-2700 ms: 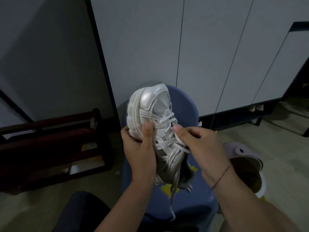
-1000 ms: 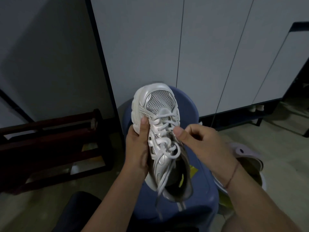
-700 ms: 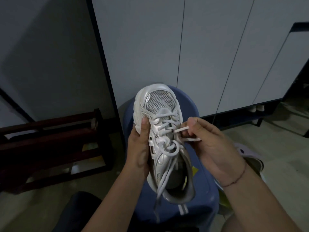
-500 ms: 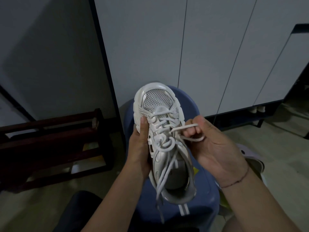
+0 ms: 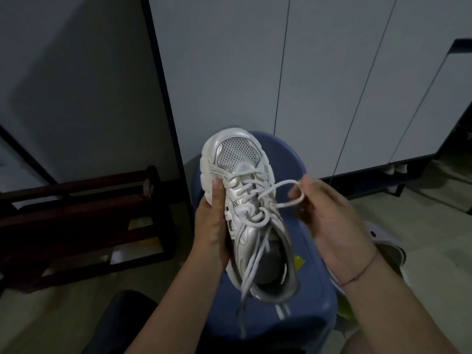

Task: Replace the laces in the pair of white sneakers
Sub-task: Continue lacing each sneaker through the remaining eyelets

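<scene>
Pale cabinet doors (image 5: 229,72) close off the background, and in front of them stands a blue stool (image 5: 306,290), with a dark wooden rack (image 5: 76,213) low at your left. You hold the white sneaker (image 5: 245,213) over the stool's seat; whether its heel rests on the seat cannot be told. Its long axis runs straight away from you, with the mesh toe far and towards the cabinets and the open heel collar near you.

Your left hand (image 5: 212,233) grips the shoe along its left flank, with the thumb laid up the edge beside the forward eyelets. Your right hand (image 5: 329,218) is just beside the shoe's right side, and its fingers (image 5: 310,183) are pinched together on a loop of the lace (image 5: 281,195). That loop leaves the middle eyelets and runs out sideways to the right, square across the shoe's length. The lace's free ends hang the other way, down over the collar towards you.

So the thing to move lies left of your pinching fingers, and the right hand is the nearer one. The pull probably wants to go on rightward, away from the eyelets, while your left hand braces against it. Slack has to feed up from the hanging ends, so watch the curled crossing just below the loop, which looks likely to snag.
</scene>
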The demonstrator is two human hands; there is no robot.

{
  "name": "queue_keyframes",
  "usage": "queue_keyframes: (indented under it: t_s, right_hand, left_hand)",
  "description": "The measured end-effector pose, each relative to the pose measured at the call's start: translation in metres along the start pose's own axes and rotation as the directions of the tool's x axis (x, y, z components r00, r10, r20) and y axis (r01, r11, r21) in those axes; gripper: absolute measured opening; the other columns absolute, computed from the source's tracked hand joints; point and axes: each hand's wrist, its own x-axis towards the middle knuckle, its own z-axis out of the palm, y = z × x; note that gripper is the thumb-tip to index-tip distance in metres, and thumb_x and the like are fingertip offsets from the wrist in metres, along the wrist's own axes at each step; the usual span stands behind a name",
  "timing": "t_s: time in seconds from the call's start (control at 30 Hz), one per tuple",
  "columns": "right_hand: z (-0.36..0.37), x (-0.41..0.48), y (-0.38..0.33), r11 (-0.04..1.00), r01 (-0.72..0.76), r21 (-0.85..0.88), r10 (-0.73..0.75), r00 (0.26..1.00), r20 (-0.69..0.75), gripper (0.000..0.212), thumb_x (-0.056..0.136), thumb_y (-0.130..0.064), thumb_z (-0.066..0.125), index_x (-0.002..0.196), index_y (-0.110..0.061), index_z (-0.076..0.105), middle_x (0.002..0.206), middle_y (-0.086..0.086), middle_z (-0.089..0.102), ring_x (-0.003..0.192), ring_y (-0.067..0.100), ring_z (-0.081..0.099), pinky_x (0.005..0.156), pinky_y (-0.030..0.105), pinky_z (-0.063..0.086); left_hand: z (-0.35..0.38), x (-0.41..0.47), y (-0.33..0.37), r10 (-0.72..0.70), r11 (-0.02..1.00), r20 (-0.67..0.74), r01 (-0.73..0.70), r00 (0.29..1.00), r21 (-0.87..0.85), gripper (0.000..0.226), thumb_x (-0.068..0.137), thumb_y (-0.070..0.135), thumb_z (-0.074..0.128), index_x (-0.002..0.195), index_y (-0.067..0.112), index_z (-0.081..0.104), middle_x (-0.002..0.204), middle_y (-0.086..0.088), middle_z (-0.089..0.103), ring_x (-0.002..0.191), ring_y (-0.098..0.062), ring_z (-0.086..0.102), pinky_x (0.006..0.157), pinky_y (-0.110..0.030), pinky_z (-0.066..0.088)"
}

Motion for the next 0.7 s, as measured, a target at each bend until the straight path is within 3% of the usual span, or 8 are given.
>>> queue_keyframes:
  t_s: [0.07,0.13,0.23,0.33,0.47,0.57,0.7]
  right_hand:
    - [-0.006,0.0,-0.001,0.914,0.161,-0.372,-0.234,0.959,-0.158,0.03,0.089,-0.036,0.056,0.067,-0.017,0.055,0.062,-0.004,0.049,0.06,0.007,0.045,0.065,0.029,0.041]
    - [-0.011,-0.003,-0.007,0.87,0.229,-0.437,-0.325,0.932,-0.159,0.037,0.088,-0.043,0.055,0.059,-0.021,0.053,0.053,-0.006,0.042,0.051,0.006,0.037,0.056,0.024,0.035]
    - [-0.004,-0.014,-0.016,0.87,0.16,-0.466,-0.152,0.987,0.054,0.043,0.077,-0.052,0.056,0.052,-0.018,0.064,0.045,-0.007,0.046,0.042,0.003,0.039,0.045,0.012,0.034]
    - [0.003,-0.02,-0.009,0.834,0.103,-0.543,0.018,0.977,0.212,0.047,0.068,-0.057,0.057,0.057,-0.012,0.067,0.046,-0.004,0.052,0.042,0.003,0.042,0.046,0.011,0.036]
    - [0.002,-0.015,-0.003,0.847,0.127,-0.517,-0.007,0.974,0.227,0.03,0.081,-0.037,0.066,0.059,-0.016,0.066,0.047,-0.004,0.05,0.043,0.006,0.041,0.047,0.016,0.036]
    - [0.005,-0.017,-0.006,0.902,0.209,-0.377,-0.073,0.936,0.343,0.024,0.08,-0.032,0.067,0.066,-0.012,0.064,0.047,-0.007,0.046,0.045,0.004,0.039,0.047,0.013,0.035]
    - [0.009,-0.022,-0.005,0.921,0.296,-0.253,-0.135,0.853,0.504,0.025,0.083,-0.03,0.068,0.069,-0.011,0.059,0.053,-0.009,0.045,0.05,0.002,0.04,0.051,0.011,0.036]
  left_hand:
    - [0.0,0.0,0.002,0.074,0.996,-0.065,-0.07,0.995,0.057,0.073,0.066,0.059,0.067,0.122,0.012,0.064,0.111,-0.013,0.072,0.104,-0.031,0.069,0.098,-0.053,0.051]
    - [0.0,0.0,0.004,0.161,0.982,-0.111,-0.148,0.981,0.115,0.071,0.073,0.062,0.067,0.123,0.012,0.062,0.112,-0.01,0.072,0.104,-0.029,0.07,0.097,-0.051,0.052]
    - [0.002,-0.001,0.005,0.266,0.957,-0.151,-0.243,0.952,0.158,0.07,0.076,0.061,0.066,0.125,0.012,0.058,0.115,-0.007,0.071,0.106,-0.023,0.069,0.09,-0.04,0.057]
    - [0.006,-0.006,0.004,0.345,0.93,-0.161,-0.314,0.925,0.192,0.062,0.074,0.054,0.06,0.121,0.015,0.057,0.111,0.001,0.071,0.099,-0.009,0.07,0.078,-0.022,0.057]
    - [0.008,-0.011,0.003,0.432,0.883,-0.161,-0.38,0.887,0.274,0.055,0.073,0.055,0.061,0.114,0.018,0.056,0.109,0.003,0.068,0.098,-0.005,0.067,0.082,-0.023,0.054]
    - [0.008,-0.01,0.002,0.462,0.867,-0.172,-0.403,0.87,0.293,0.056,0.073,0.053,0.061,0.114,0.016,0.054,0.107,0.006,0.067,0.091,0.001,0.067,0.075,-0.016,0.054]
    - [0.008,-0.007,0.002,0.422,0.9,-0.222,-0.375,0.879,0.223,0.064,0.071,0.05,0.063,0.119,0.008,0.055,0.112,-0.005,0.069,0.096,-0.011,0.069,0.08,-0.024,0.058]
